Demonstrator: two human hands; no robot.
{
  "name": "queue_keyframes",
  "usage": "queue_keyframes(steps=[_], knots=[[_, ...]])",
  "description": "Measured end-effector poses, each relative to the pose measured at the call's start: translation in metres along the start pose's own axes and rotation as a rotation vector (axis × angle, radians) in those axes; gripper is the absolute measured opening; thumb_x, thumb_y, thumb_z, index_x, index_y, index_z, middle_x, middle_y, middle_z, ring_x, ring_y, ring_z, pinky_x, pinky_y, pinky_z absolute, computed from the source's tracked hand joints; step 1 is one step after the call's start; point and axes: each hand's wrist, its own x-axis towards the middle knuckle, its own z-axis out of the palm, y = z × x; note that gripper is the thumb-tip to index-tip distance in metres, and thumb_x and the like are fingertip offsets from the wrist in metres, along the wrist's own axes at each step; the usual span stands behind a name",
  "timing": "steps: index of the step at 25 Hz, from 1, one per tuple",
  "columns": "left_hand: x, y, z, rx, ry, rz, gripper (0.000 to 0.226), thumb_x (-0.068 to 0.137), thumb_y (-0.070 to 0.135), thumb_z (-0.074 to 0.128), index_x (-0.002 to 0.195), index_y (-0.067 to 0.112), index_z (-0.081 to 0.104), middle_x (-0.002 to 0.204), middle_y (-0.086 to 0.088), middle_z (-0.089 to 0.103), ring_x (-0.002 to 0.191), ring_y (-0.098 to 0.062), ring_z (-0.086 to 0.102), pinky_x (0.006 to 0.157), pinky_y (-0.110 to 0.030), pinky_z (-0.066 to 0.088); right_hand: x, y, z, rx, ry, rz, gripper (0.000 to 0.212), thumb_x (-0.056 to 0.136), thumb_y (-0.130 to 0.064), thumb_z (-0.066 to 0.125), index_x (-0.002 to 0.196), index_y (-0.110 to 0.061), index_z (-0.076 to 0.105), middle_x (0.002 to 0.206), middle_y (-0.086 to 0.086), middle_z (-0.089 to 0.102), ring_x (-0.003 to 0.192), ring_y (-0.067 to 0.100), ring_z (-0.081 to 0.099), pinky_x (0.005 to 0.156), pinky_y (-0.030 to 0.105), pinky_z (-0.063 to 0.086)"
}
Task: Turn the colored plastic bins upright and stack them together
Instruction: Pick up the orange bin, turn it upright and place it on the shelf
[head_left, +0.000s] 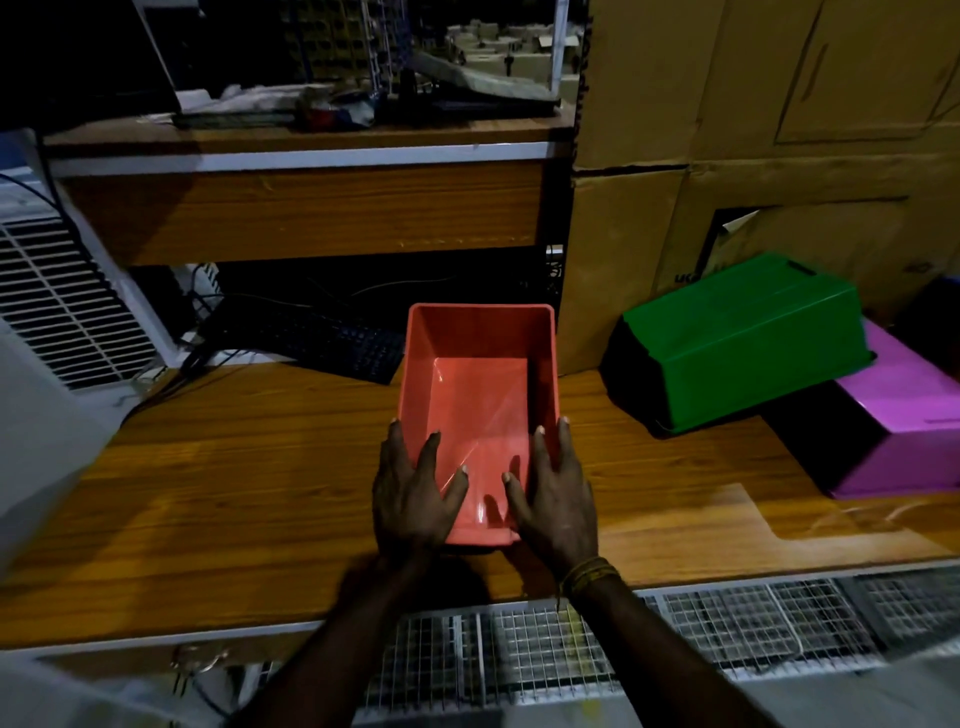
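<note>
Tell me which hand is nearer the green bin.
Right. The right hand grips the red bin's near right corner, on the side toward the green bin; the left hand holds the far side.

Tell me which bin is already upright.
The red bin between both hands, its open side facing up. The green bin and purple bin are overturned.
</note>
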Motion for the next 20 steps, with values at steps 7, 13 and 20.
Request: queue_keyframes(steps=[7, 13, 20], knots=[[0.022, 0.008, -0.011, -0.041, -0.02, -0.011, 0.051, 0.085, 0.056, 0.056, 0.13, 0.033, 0.056, 0.157, -0.007, 0.025, 0.14, -0.027, 0.031, 0.106, -0.036, 0.038, 0.026, 0.0, -0.002, 0.003, -0.006, 0.012, 0.051, 0.089, -0.046, 0.051, 0.132, -0.02, 0.054, 0.15, 0.02, 0.035, 0.133, 0.036, 0.039, 0.101, 0.046, 0.043], [0.017, 0.004, -0.008, -0.084, -0.016, -0.028, 0.047, 0.086, 0.052, 0.057, 0.128, 0.03, 0.059, 0.15, -0.008, 0.037, 0.136, -0.028, 0.035, 0.105, -0.04, 0.04, 0.032, 0.005, 0.003, 0.109, -0.066, 0.002, 0.051, 0.091, -0.047, 0.047, 0.133, -0.019, 0.054, 0.15, 0.023, 0.032, 0.138, 0.036, 0.03, 0.11, 0.044, 0.037], [0.013, -0.003, -0.014, -0.083, 0.074, 0.003, 0.044, 0.079, 0.052, 0.048, 0.111, 0.03, 0.069, 0.131, -0.005, 0.056, 0.123, -0.029, 0.05, 0.099, -0.044, 0.045, 0.021, -0.013, 0.006, 0.136, -0.109, -0.001, 0.049, 0.086, -0.049, 0.051, 0.128, -0.024, 0.057, 0.152, 0.022, 0.029, 0.138, 0.039, 0.028, 0.109, 0.045, 0.036]])
